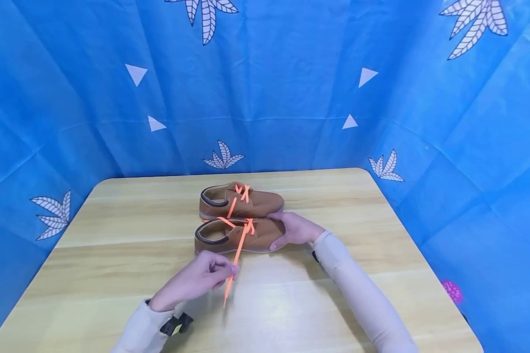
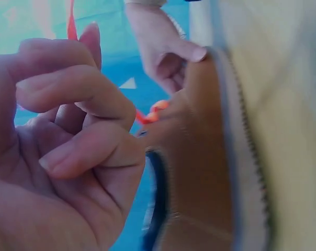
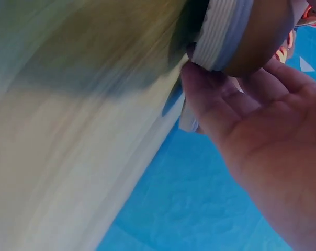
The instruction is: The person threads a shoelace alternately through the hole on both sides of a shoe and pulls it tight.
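Two brown shoes lie side by side, toes pointing right, in the head view. The near shoe [image 1: 265,234] has a dark collar lining and an orange shoelace [image 1: 240,250]. My left hand [image 1: 203,274] pinches that lace between thumb and fingertips, drawn taut toward me, with its loose tip hanging below. Around the near shoe's toe, my right hand [image 1: 298,228] holds on, thumb on the near side. In the right wrist view its fingers [image 3: 205,94] press by the pale ribbed sole [image 3: 214,34]. The far shoe [image 1: 267,202] carries orange laces too, knotted near the tongue.
Beneath everything is a wood-grain table [image 1: 128,274] with rounded far corners. A blue curtain [image 1: 265,88] with white leaf and triangle prints surrounds its back and sides. A pink round object [image 1: 452,291] shows past the right table edge.
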